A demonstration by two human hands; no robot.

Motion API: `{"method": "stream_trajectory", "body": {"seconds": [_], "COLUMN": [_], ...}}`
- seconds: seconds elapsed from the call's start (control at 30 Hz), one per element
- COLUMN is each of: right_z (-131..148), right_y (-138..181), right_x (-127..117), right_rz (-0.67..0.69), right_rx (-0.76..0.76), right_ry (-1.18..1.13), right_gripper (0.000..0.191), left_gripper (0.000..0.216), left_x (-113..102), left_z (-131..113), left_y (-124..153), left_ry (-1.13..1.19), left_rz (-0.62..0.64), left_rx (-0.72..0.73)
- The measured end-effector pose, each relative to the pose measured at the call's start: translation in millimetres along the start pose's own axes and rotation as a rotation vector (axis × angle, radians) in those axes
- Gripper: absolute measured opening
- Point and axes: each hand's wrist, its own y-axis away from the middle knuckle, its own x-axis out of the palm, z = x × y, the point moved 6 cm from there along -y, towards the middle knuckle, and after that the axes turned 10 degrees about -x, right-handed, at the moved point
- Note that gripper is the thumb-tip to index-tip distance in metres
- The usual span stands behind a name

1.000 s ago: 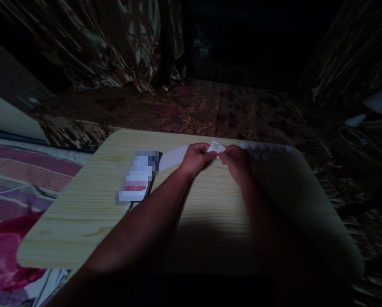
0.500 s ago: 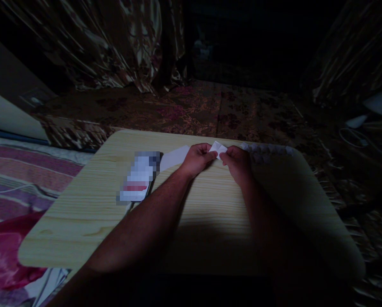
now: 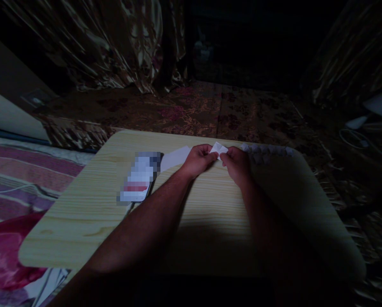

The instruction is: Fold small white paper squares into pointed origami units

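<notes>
Between my two hands, over the far part of the wooden table (image 3: 216,204), is a small folded piece of white paper (image 3: 218,148) with crease lines on its face. My left hand (image 3: 197,160) pinches its left side, thumb in front. The right side is gripped by my right hand (image 3: 238,162), its thumb also pressed on the front edge. Behind my left hand lies a sheet of white paper (image 3: 174,157), flat and partly covered. Just beyond my right hand, several small folded paper pieces (image 3: 270,149) sit in rows, dim in shadow.
A phone (image 3: 139,177) with a lit, pixelated screen lies left of my left forearm. A striped bedspread (image 3: 24,170) and a pink cloth (image 3: 12,251) are on the left. Patterned fabric (image 3: 193,104) covers a ledge behind the table, and a white cable (image 3: 353,138) hangs at right.
Both hands keep their pinch on the folded paper. The view has shifted only very slightly; nothing was let go or picked up.
</notes>
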Motion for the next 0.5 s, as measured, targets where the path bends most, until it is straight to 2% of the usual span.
{"method": "stream_trajectory", "body": {"seconds": [0.33, 0.5], "right_z": [1.3, -2.3], "right_y": [0.3, -0.3], "right_x": [2.2, 2.5], "right_rz": [0.001, -0.081], "right_rx": [0.016, 0.054], "right_ry": [-0.053, -0.158], "right_gripper": [0.017, 0.019], "left_gripper": [0.032, 0.029], "left_x": [-0.5, -1.7], "left_z": [-2.1, -1.9], "left_y": [1.0, 0.6], "left_ry": [0.049, 0.101], "left_rz": [-0.025, -0.047], "left_rx": [-0.001, 0.008]}}
